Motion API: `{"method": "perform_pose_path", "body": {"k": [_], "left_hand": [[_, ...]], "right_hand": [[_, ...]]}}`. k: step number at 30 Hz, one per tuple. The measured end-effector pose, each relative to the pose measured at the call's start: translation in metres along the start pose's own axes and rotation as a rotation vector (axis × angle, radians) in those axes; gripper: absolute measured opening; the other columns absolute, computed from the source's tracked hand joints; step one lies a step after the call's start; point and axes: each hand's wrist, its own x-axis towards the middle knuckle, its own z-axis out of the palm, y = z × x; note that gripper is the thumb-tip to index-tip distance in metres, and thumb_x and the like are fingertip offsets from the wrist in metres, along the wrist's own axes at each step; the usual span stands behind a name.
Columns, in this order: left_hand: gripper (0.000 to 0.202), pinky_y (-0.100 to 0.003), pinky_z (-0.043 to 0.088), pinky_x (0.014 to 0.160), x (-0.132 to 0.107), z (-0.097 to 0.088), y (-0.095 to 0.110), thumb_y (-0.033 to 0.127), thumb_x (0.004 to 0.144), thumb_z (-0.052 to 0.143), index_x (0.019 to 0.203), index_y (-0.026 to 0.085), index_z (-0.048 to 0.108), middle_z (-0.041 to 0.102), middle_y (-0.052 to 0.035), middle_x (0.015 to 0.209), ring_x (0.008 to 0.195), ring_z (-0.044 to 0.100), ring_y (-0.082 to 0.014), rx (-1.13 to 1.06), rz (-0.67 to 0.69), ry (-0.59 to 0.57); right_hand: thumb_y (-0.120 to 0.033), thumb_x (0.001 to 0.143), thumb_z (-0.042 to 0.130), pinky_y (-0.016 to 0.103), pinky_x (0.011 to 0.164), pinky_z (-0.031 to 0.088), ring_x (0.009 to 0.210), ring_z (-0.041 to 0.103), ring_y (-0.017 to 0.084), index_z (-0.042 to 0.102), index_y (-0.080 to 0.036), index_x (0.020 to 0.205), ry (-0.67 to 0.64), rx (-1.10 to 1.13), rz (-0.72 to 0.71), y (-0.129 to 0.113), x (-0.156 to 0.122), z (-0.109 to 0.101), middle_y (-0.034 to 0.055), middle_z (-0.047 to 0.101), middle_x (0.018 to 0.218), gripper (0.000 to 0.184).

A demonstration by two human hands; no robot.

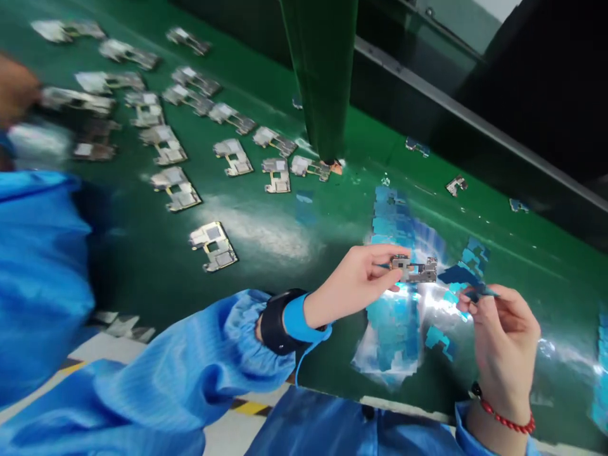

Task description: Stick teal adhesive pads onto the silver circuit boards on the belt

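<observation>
My left hand [354,282] pinches a small metal circuit board [415,268] by its left end, above the green belt [266,228]. My right hand [501,335] is closed in a pinch on a small dark blue film piece [479,291], just right of the board. Under both hands lies a shiny sheet covered with blue film stickers [399,316]. A black wrist strap sits on my left wrist, and a red bead bracelet on the right.
Several similar circuit boards [213,246] lie in rows over the left half of the belt. A green post [325,76] stands at the middle back. Another person's blue sleeve [38,272] fills the left edge. A metal rail [475,120] borders the far side.
</observation>
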Motion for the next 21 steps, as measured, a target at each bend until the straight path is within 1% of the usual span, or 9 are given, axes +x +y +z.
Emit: {"method": "perform_pose_path", "body": {"k": [3, 5, 7, 10, 13, 15, 17, 19, 21], "left_hand": [[0.040, -0.028, 0.058, 0.065, -0.003, 0.003, -0.002, 0.018, 0.081, 0.062, 0.120, 0.013, 0.064, 0.065, 0.0028, 0.062, 0.061, 0.068, -0.0150, -0.025, -0.018, -0.025], [0.039, -0.029, 0.059, 0.067, -0.004, 0.004, -0.003, 0.018, 0.081, 0.062, 0.120, 0.014, 0.065, 0.066, 0.0024, 0.062, 0.063, 0.069, -0.0156, -0.035, -0.011, -0.037], [0.038, -0.030, 0.059, 0.069, -0.005, 0.005, -0.003, 0.018, 0.081, 0.061, 0.119, 0.013, 0.066, 0.072, -0.0018, 0.073, 0.068, 0.071, -0.0169, -0.052, -0.025, -0.065], [0.042, -0.029, 0.059, 0.071, -0.005, 0.005, -0.004, 0.015, 0.081, 0.060, 0.123, 0.011, 0.064, 0.077, -0.0086, 0.093, 0.077, 0.074, -0.0185, -0.071, -0.059, -0.118], [0.052, -0.028, 0.059, 0.073, -0.005, 0.003, -0.004, 0.011, 0.077, 0.060, 0.129, 0.012, 0.061, 0.077, -0.0094, 0.098, 0.080, 0.074, -0.0191, -0.060, -0.067, -0.162], [0.056, -0.030, 0.059, 0.073, -0.005, 0.002, -0.004, 0.010, 0.074, 0.063, 0.130, 0.015, 0.061, 0.078, -0.0074, 0.093, 0.078, 0.074, -0.0196, -0.054, -0.065, -0.179], [0.056, -0.032, 0.060, 0.074, -0.005, 0.001, -0.003, 0.010, 0.073, 0.064, 0.128, 0.017, 0.064, 0.077, -0.0034, 0.080, 0.073, 0.073, -0.0189, -0.056, -0.061, -0.184], [0.053, -0.035, 0.061, 0.079, -0.005, 0.002, -0.003, 0.009, 0.073, 0.063, 0.125, 0.019, 0.066, 0.072, 0.0023, 0.065, 0.065, 0.070, -0.0160, -0.078, -0.061, -0.179], [0.051, -0.038, 0.061, 0.084, -0.006, 0.002, -0.003, 0.009, 0.074, 0.060, 0.123, 0.020, 0.068, 0.066, 0.0070, 0.054, 0.058, 0.066, -0.0134, -0.113, -0.065, -0.172]], "right_hand": [[-0.027, 0.082, 0.073, 0.029, 0.069, 0.056, 0.082, 0.068, 0.016, 0.070, -0.021, 0.085, -0.078, 0.045, -0.006, -0.003, 0.000, 0.003, 0.0057, 0.072, 0.095, 0.007], [-0.026, 0.080, 0.075, 0.029, 0.070, 0.056, 0.086, 0.067, 0.017, 0.071, -0.020, 0.082, -0.044, 0.005, -0.018, -0.004, 0.000, 0.002, 0.0066, 0.071, 0.099, 0.008], [-0.026, 0.077, 0.077, 0.027, 0.065, 0.055, 0.075, 0.067, 0.015, 0.072, -0.019, 0.082, 0.007, -0.057, -0.006, -0.002, 0.000, 0.000, 0.0049, 0.072, 0.090, 0.010], [-0.027, 0.073, 0.080, 0.024, 0.054, 0.053, 0.056, 0.063, 0.011, 0.073, -0.019, 0.085, 0.021, -0.100, 0.044, 0.003, -0.001, -0.002, 0.0007, 0.069, 0.070, 0.017], [-0.028, 0.072, 0.082, 0.023, 0.054, 0.054, 0.051, 0.062, 0.011, 0.072, -0.018, 0.083, 0.030, -0.050, 0.080, 0.007, 0.001, -0.001, -0.0012, 0.067, 0.062, 0.018], [-0.028, 0.072, 0.081, 0.022, 0.054, 0.054, 0.050, 0.063, 0.010, 0.073, -0.019, 0.083, 0.024, -0.033, 0.116, 0.008, 0.002, -0.001, -0.0012, 0.067, 0.061, 0.017], [-0.028, 0.073, 0.081, 0.021, 0.053, 0.054, 0.051, 0.063, 0.010, 0.074, -0.020, 0.084, -0.031, -0.032, 0.155, 0.008, 0.003, 0.000, -0.0005, 0.067, 0.063, 0.015], [-0.030, 0.073, 0.081, 0.022, 0.054, 0.055, 0.054, 0.064, 0.011, 0.075, -0.020, 0.082, -0.099, -0.018, 0.173, 0.007, 0.003, 0.001, 0.0013, 0.069, 0.067, 0.014], [-0.031, 0.073, 0.080, 0.024, 0.054, 0.056, 0.055, 0.063, 0.011, 0.076, -0.020, 0.080, -0.119, -0.012, 0.165, 0.006, 0.003, 0.004, 0.0026, 0.070, 0.072, 0.014]]}}
